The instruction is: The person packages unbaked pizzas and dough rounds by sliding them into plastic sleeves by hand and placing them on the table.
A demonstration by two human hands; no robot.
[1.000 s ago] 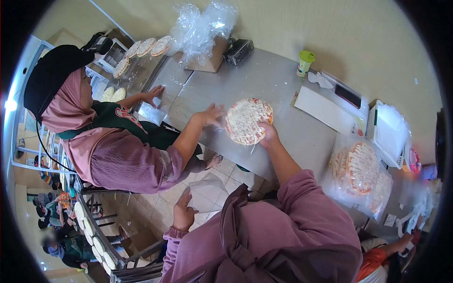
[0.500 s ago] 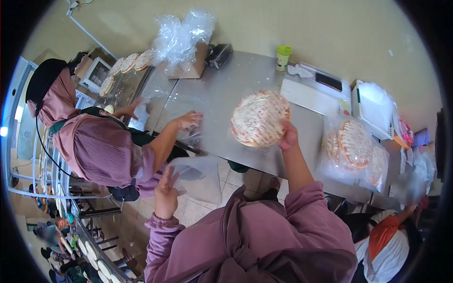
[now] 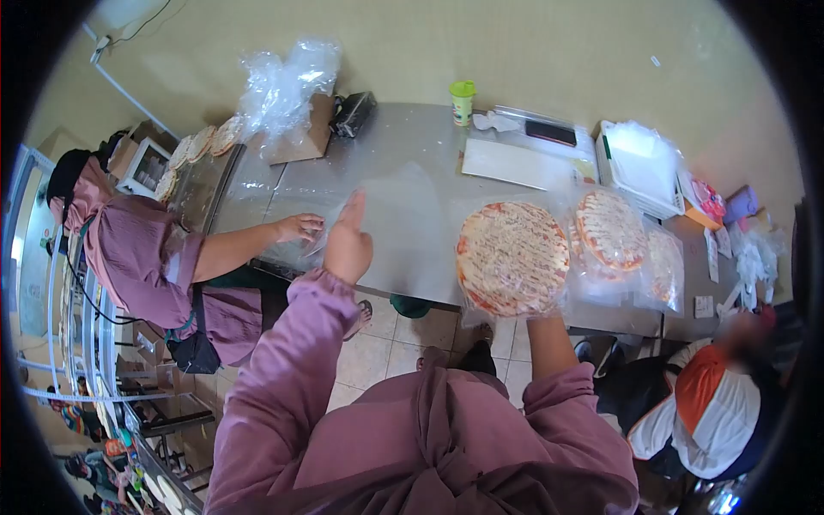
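A round topped pizza in clear plastic is at the table's front edge. My right forearm runs up beneath it; the pizza hides my right hand, which supports it from below. My left hand is over the table's front edge, fingers stretched out and nothing clearly in them. Clear film lies near its fingertips. Close by on the left is a co-worker's hand. To the right of my pizza lie bagged pizzas, stacked or overlapping.
The steel table carries a box with plastic bags, a green-lidded cup, a white board, a phone and a white basket. A co-worker stands left; another person is at right.
The pizza has moved right and toward me, and plastic now surrounds it. My left hand has risen toward the table, and the bag once beside it no longer hangs there.
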